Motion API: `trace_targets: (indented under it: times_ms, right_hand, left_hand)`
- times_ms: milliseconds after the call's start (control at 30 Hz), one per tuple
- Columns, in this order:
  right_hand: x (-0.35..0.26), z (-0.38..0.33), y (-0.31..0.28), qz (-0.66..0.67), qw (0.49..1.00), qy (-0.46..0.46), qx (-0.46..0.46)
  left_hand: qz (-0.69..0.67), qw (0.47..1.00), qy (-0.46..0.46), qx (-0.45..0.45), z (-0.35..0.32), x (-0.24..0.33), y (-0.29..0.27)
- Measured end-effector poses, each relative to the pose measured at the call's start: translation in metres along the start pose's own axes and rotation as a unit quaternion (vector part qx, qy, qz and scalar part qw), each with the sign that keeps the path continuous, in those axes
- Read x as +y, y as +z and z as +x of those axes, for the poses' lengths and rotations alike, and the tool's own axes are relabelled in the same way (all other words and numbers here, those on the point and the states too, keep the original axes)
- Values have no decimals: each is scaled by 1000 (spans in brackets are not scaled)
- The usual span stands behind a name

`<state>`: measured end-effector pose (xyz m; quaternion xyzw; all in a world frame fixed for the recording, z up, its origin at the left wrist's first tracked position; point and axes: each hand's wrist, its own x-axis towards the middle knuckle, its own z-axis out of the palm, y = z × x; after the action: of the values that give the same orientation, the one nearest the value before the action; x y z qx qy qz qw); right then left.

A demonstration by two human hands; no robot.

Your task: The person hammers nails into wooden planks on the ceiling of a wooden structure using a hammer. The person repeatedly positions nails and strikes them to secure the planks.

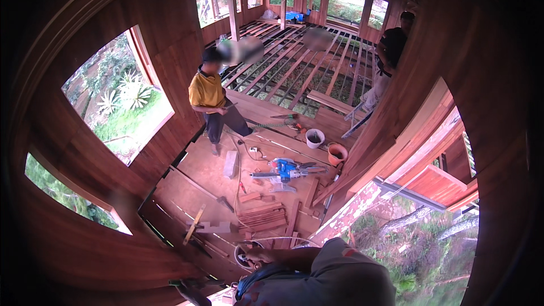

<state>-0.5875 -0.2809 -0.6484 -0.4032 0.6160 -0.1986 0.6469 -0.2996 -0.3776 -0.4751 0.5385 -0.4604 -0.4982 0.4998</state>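
My right hand [256,256] reaches into a small pale bucket [240,258] on the floor beside my bent leg. Its fingers are bent over something in the bucket that I cannot make out. Low at the left edge of my body, in shadow, is my left hand [192,293]. A dark greenish thing [177,283] shows at that hand, too dark to name. Beyond the bucket lies a stack of short reddish boards [262,218]. A wooden-handled tool with a yellowish handle [195,224] lies to its left.
A blue power saw [288,169] stands on the board floor, with cords around it. Behind are a white bucket [315,138] and an orange bucket [336,153]. A person in yellow [208,90] stands left; another person [391,45] is at right. Open floor joists [294,73] stretch beyond.
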Motion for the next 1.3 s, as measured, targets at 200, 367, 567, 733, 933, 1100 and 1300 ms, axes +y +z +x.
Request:
trace_targets:
  times_ms: [200,367,567,733,933,1100,1300]
  right_hand:
    - [59,-5,-12,-68,995,45,62]
    - [89,-9,-16,-123,986,56,96]
    - [116,1,-20,-291,956,16,36]
    - [97,-3,-18,-380,924,-48,16]
    - [114,15,-17,-378,924,-54,24]
    - [106,15,-18,-365,929,-50,27]
    - [94,10,-19,-363,932,-5,21]
  left_hand:
    - [-15,999,-24,36,17,-37,22]
    - [-90,988,-30,-122,22,-54,19]
    - [-1,986,-155,-61,-9,-46,29]
    - [24,980,-188,-65,-7,-62,26]
    - [19,975,-205,-86,-16,-51,31]
    - [23,972,-214,-98,-19,-36,30]
    - [42,967,-226,-113,-12,-37,25]
